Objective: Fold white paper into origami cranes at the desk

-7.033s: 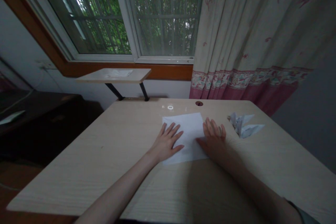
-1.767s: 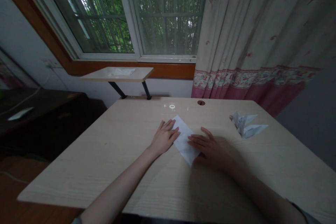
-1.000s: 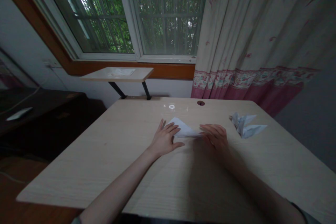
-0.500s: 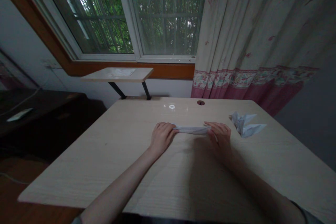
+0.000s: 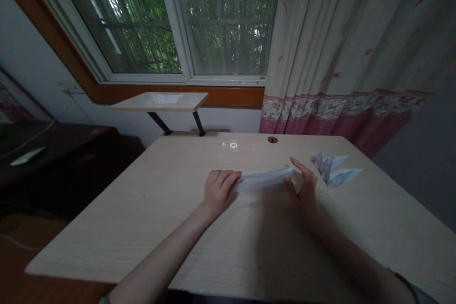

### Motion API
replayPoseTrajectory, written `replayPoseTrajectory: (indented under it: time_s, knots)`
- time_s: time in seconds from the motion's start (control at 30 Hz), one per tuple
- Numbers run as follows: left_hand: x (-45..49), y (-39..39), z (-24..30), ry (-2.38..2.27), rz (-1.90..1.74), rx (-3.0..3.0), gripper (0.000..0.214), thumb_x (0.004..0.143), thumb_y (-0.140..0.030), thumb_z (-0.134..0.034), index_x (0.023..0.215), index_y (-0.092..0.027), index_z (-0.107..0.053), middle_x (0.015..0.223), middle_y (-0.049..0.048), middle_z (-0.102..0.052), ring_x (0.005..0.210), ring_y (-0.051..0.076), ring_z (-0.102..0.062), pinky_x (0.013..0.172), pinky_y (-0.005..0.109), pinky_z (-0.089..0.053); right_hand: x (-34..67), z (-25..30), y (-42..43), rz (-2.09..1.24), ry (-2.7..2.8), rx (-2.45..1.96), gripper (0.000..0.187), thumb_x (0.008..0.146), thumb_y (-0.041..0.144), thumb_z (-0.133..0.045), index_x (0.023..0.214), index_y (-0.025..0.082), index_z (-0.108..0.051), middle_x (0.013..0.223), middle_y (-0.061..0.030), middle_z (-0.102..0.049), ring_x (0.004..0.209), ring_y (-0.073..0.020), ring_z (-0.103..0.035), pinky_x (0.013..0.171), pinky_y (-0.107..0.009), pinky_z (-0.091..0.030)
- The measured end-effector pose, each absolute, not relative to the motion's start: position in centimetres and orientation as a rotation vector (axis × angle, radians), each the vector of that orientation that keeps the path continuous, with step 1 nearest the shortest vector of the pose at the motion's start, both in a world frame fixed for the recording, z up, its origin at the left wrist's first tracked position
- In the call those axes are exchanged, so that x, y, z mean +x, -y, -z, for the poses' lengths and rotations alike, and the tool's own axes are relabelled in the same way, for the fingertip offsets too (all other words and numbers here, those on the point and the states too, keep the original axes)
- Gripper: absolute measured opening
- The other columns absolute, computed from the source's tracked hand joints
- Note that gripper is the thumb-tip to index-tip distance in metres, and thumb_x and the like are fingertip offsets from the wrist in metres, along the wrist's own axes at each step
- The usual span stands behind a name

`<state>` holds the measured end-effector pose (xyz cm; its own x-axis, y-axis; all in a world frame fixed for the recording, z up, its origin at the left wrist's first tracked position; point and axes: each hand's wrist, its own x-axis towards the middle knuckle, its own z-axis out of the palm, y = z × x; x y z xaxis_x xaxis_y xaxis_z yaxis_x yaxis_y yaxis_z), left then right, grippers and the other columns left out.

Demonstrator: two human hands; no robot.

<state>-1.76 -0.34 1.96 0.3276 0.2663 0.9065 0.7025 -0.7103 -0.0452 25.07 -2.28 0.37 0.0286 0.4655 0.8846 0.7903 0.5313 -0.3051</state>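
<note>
Paper strip [image 5: 265,180] folded long and narrow on the table [image 5: 142,228]; your left grip [image 5: 219,191] lies flat on one end, right grip [image 5: 302,184] spreads wide at the other. Folded paper figure [image 5: 333,169] lies beyond, more fully shaped.

The table [image 5: 107,228] has a pale wood-grain top with a round grommet hole [image 5: 272,139] near its far edge. A long folded paper strip [image 5: 263,180] lies flat across the middle of the top, toward the far side. Just to its right, near the far right corner, sits a crumpled-looking folded paper figure [image 5: 331,168] with pointed ends, apart from the strip. Beyond the table, a small shelf [image 5: 192,102] on black brackets carries a pale sheet [image 5: 167,99].
</note>
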Motion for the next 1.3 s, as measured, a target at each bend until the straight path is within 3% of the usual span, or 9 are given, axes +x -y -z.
replayPoseTrajectory:
  time_s: [0.07, 0.23, 0.53, 0.83, 1.13, 1.3]
  knots:
    - [-1.6, 0.6, -2.0, 0.877, 1.336, -2.168, 0.014, 0.101, -0.023, -0.056, 0.114, -0.022, -0.060, 0.088, 0.0036, -0.071, 0.076, 0.018, -0.065, 0.071, 0.030, -0.047, 24.8, -0.8, 2.7, 0.432, 1.610, -1.100, 0.051, 0.098, 0.030, -0.054, 0.145, 0.024, -0.035, 0.141, -0.0178, -0.054, 0.129, -0.0339, -0.052, 0.104, -0.057, -0.037]
    - [-1.1, 1.1, -2.3, 0.907, 1.287, -2.172, 0.016, 0.103, -0.028, -0.053, 0.114, -0.020, -0.060, 0.090, 0.0057, -0.071, 0.078, 0.018, -0.064, 0.071, 0.030, -0.046, 24.2, -1.5, 3.7, 0.616, 1.826, -1.091, 0.042, 0.096, 0.020, -0.059, 0.137, 0.029, -0.051, 0.135, -0.0103, -0.062, 0.125, -0.0297, -0.056, 0.110, -0.049, -0.029]
    - [-0.8, 1.6, -2.6, 0.916, 1.236, -2.276, 0.021, 0.103, -0.036, -0.048, 0.113, -0.020, -0.057, 0.103, 0.0090, -0.069, 0.091, 0.022, -0.063, 0.079, 0.035, -0.046, 23.3, -2.4, 4.5, 0.659, 1.948, -1.026, 0.008, 0.100, 0.024, -0.054, 0.106, 0.027, -0.059, 0.119, -0.0060, -0.071, 0.117, -0.0252, -0.059, 0.111, -0.046, -0.024]
    - [-0.6, 1.8, -3.0, 0.950, 1.201, -2.322, 0.028, 0.106, -0.029, -0.033, 0.102, -0.019, -0.060, 0.108, 0.0100, -0.070, 0.095, 0.023, -0.061, 0.084, 0.038, -0.042, 23.4, -1.4, 4.6, 0.589, 1.962, -1.057, 0.022, 0.098, 0.014, -0.047, 0.108, 0.028, -0.061, 0.120, -0.0038, -0.069, 0.125, -0.0229, -0.053, 0.115, -0.047, -0.017]
    - [-0.9, 1.6, -2.6, 0.910, 1.212, -2.349, 0.031, 0.103, -0.023, -0.037, 0.087, -0.020, -0.064, 0.105, 0.0096, -0.072, 0.092, 0.021, -0.063, 0.085, 0.039, -0.043, 23.2, -1.3, 4.7, 0.474, 1.931, -1.019, 0.018, 0.098, 0.014, -0.048, 0.102, 0.029, -0.058, 0.107, -0.0029, -0.066, 0.119, -0.0237, -0.054, 0.114, -0.048, -0.022]
    - [-1.0, 1.9, -2.7, 0.867, 1.175, -2.379, 0.049, 0.106, -0.040, -0.026, 0.083, -0.019, -0.064, 0.108, 0.0130, -0.070, 0.096, 0.024, -0.063, 0.084, 0.040, -0.045, 23.1, -1.4, 5.0, 0.452, 1.970, -0.962, 0.015, 0.097, 0.015, -0.049, 0.103, 0.026, -0.057, 0.111, -0.0049, -0.062, 0.120, -0.0252, -0.053, 0.111, -0.048, -0.029]
